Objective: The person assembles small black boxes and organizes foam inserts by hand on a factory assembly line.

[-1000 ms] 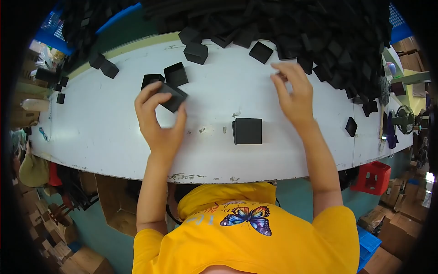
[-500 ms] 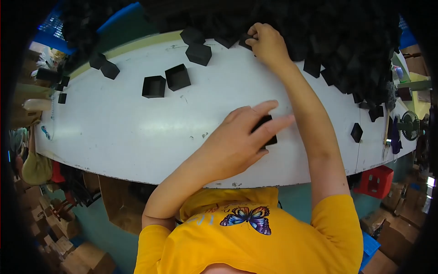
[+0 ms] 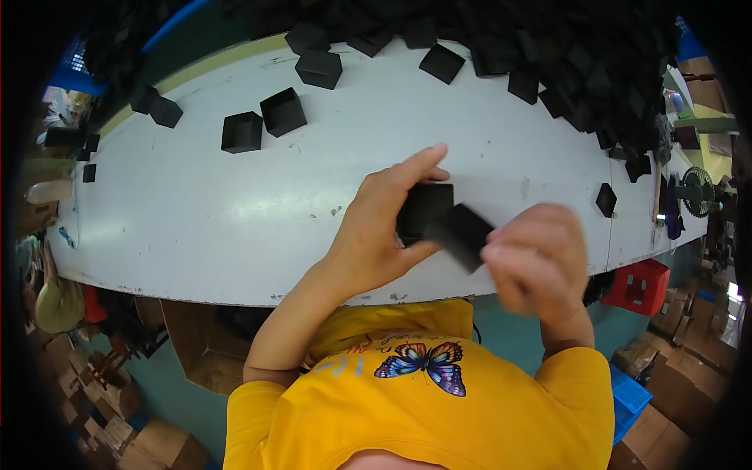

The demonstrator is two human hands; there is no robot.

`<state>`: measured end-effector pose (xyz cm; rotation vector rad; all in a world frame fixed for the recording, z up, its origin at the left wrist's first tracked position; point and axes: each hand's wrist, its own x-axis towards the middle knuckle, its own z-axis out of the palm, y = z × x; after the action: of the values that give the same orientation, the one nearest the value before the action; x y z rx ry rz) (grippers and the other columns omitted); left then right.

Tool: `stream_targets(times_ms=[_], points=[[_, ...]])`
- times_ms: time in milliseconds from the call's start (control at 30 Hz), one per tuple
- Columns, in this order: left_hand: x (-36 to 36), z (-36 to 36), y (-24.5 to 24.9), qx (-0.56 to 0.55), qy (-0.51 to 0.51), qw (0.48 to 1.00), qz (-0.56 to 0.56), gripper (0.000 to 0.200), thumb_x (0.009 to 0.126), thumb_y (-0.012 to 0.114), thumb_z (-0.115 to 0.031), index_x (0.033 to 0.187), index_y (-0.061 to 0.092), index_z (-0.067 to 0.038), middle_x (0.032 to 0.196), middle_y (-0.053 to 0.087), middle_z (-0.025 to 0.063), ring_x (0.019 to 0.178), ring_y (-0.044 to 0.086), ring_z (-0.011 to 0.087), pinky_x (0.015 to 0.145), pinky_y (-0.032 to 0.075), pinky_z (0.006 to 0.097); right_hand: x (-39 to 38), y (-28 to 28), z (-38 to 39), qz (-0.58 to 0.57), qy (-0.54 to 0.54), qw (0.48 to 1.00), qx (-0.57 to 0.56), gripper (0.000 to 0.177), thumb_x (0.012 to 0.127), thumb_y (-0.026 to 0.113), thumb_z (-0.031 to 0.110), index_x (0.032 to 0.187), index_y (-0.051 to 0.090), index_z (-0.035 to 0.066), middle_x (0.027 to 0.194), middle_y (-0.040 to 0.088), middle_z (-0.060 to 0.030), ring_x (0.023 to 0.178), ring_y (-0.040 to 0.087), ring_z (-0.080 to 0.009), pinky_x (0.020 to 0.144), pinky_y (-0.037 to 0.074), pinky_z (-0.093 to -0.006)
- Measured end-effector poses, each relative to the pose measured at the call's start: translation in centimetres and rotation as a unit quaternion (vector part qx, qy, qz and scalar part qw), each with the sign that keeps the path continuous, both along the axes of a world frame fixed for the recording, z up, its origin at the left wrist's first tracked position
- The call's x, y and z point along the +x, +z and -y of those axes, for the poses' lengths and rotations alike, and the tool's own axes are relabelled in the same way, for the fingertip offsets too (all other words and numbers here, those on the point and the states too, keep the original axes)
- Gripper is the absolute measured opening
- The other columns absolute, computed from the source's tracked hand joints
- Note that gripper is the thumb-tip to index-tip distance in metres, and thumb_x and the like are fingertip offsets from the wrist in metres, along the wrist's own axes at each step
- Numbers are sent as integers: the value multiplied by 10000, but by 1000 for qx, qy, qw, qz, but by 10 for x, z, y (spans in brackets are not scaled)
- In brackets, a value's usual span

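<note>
My left hand [image 3: 368,223] is curled around a black box [image 3: 427,205] over the near part of the white table, with the thumb along its near side and the fingers at its far side. A second black box [image 3: 468,241], tilted and smeared by motion, is pinched at its right side by the fingertips of my right hand [image 3: 540,254]. This second box overlaps the near right corner of the first one in this view.
Black boxes form a large pile [image 3: 580,63] at the back right of the white table [image 3: 196,227]. Two open boxes, one nearer [image 3: 242,132], stand left of centre. A lone black piece [image 3: 606,200] lies at the right. A red stool [image 3: 638,287] stands beyond the near edge.
My right hand has come back from the pile's edge with a black box in its fingers. My left hand has turned and closed around the box beneath it.
</note>
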<state>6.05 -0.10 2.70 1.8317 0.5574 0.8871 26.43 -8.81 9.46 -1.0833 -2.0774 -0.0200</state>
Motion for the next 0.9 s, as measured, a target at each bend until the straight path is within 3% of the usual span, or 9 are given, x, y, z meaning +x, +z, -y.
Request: stream_targets(times_ms=[67,167,267,333,567,667,767,900], points=[[2,4,-3,22,43,999,12,993,676,868,-17,1515,341,-79,1197,634,140,1102,632,245,967,502,352,-7,-7,5,38,29,999,9,281,699,692,50,976,699,0,956,648,-108,794,626,-267,652,532,-330],[3,10,-14,80,89,992,39,927,667,844,-10,1484,417,-112,1152,645,98,1064,603,301,985,450,384,-20,-13,4,63,34,996,50,285,690,681,82,960,697,-6,954,634,-102,795,618,-268,646,540,-342],[-5,15,-12,118,101,988,-6,925,670,832,13,1483,406,-94,1160,641,103,1067,607,295,943,486,374,-26,-10,1,71,52,993,73,288,672,692,57,950,691,-17,952,624,-110,790,612,-265,620,533,-340],[-4,16,-22,109,102,989,6,917,676,827,19,1482,402,-83,1168,642,102,1071,607,291,927,500,376,-29,-6,1,69,73,993,67,324,652,715,27,971,689,-28,941,627,-122,763,610,-262,585,517,-332],[3,22,-33,62,119,990,34,925,677,857,-8,1475,392,-66,1211,641,120,1090,617,294,936,504,390,-27,-12,-9,142,21,990,12,259,684,682,86,915,672,-33,953,603,-134,824,604,-275,667,540,-345],[9,22,-43,34,120,985,122,818,669,873,-19,1368,452,-72,1226,637,132,1095,620,311,941,506,389,-30,-12,-13,152,-5,988,2,265,671,678,87,902,661,-40,946,597,-136,823,598,-274,673,533,-339],[9,19,-54,77,115,981,136,669,662,874,-25,1199,484,-107,1245,633,139,1090,614,331,932,498,400,-32,-3,-13,158,1,987,-38,258,660,669,85,886,646,-36,907,571,-125,793,577,-264,669,524,-336],[6,18,-47,105,104,986,74,590,642,870,-29,1068,476,-137,1257,634,137,1086,603,345,906,480,408,-31,-1,-14,161,-2,983,-88,254,659,657,81,888,628,-25,857,531,-113,759,552,-255,668,512,-332]])
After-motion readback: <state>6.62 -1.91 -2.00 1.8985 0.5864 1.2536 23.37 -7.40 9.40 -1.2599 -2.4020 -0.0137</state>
